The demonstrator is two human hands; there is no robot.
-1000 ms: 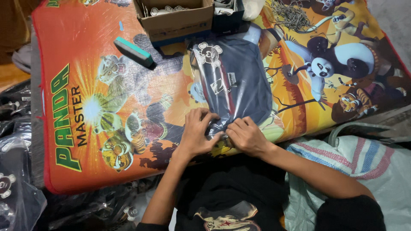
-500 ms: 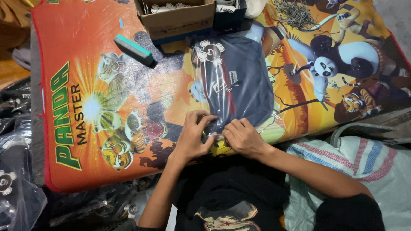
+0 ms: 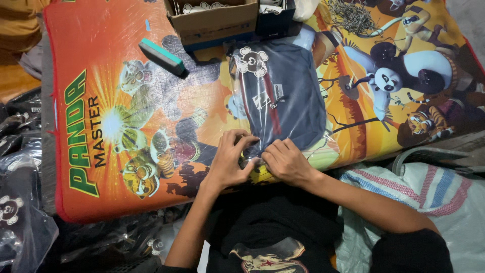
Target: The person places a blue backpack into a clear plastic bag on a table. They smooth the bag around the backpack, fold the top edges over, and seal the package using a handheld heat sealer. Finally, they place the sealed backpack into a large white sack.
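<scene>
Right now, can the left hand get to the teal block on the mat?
Probably yes. The left hand rests on the near edge of the bagged dark garment; the teal block lies farther up and to the left on the printed mat, with only bare mat between them.

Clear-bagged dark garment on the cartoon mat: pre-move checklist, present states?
1. Both hands on the near edge of the clear plastic bag holding a folded dark garment: ok; left hand, right hand.
2. Bag lying flat on the colourful cartoon-printed mat: ok.
3. Bag's near edge closed: cannot tell, fingers cover it.
4. Teal rectangular block apart from the bag: ok.
5. Open cardboard box apart from the hands: ok.
</scene>
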